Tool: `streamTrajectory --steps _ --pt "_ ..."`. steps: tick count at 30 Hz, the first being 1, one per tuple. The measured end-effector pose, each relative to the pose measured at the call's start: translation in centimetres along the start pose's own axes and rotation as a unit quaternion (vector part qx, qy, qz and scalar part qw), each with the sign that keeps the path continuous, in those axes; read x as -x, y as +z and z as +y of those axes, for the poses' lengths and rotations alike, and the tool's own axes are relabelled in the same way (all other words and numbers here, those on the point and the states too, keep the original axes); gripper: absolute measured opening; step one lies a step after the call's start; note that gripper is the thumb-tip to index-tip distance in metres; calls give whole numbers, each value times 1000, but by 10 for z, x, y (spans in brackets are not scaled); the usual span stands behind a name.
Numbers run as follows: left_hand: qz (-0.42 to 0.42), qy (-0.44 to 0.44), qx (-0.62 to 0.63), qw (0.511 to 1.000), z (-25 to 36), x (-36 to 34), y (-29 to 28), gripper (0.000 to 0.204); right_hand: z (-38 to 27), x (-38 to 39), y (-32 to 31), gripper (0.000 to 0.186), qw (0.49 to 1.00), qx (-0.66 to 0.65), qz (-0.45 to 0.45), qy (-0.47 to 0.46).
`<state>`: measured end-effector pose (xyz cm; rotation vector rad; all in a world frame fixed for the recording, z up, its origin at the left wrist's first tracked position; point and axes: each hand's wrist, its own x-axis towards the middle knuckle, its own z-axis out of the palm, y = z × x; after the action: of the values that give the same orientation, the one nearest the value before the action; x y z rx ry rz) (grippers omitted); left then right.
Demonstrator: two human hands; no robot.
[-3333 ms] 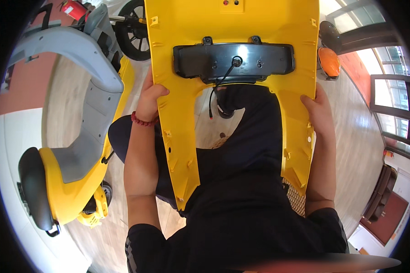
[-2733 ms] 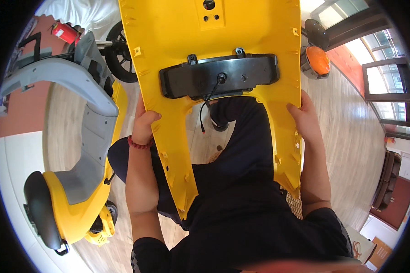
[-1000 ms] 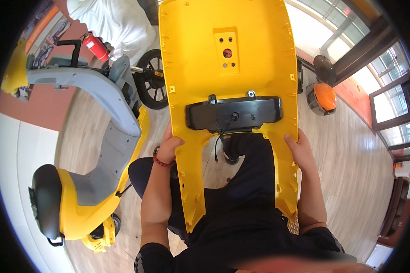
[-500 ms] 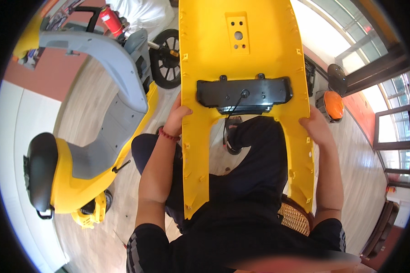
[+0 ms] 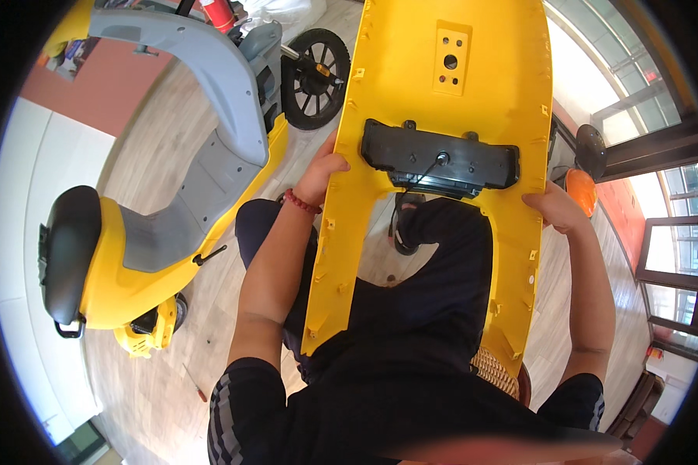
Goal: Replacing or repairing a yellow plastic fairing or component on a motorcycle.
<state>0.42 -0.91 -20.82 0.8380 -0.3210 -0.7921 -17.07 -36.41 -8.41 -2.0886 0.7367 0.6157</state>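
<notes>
Left hand (image 5: 322, 178): grasping the left edge of a yellow panel (image 5: 411, 58), thumb on the near face, red bead bracelet (image 5: 301, 203) at the wrist. Right hand (image 5: 557, 209): grasping the opposite edge, thumb likewise on the near face. Panel: held above the lap, two legs reaching down toward the person's thighs; compared with half a second ago, farther right in view and tilted, top leaning right. Recess (image 5: 452, 91) in its upper part: rectangular, containing five holes. Black housing (image 5: 473, 161) across its middle: closed, contents hidden, dark cable (image 5: 415, 187) hanging from its back. Woven seat (image 5: 495, 373): under the person, partly covered. Screwdriver (image 5: 197, 387): on the floor at left, now more fully in view than before. Yellow-and-grey scooter (image 5: 167, 234): left, black saddle, spoked wheel (image 5: 316, 81) near its front. Orange rounded object (image 5: 580, 192): beyond the right hand, partly hidden. Red fire extinguisher (image 5: 219, 14): upper left, cut by the view's edge.
</notes>
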Motion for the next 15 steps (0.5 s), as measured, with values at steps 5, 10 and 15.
streamTrajectory --steps 5,10,15 --pt "9 -8 10 1000 4 -5 6 64 8 -4 -10 36 993 -119 20 -10" --pt "84 -126 71 986 18 -5 17 54 3 0 -22 37 988 -153 -1 11" --pt "27 -148 104 983 10 -8 11 55 -15 29 -23 36 991 -73 -84 80"
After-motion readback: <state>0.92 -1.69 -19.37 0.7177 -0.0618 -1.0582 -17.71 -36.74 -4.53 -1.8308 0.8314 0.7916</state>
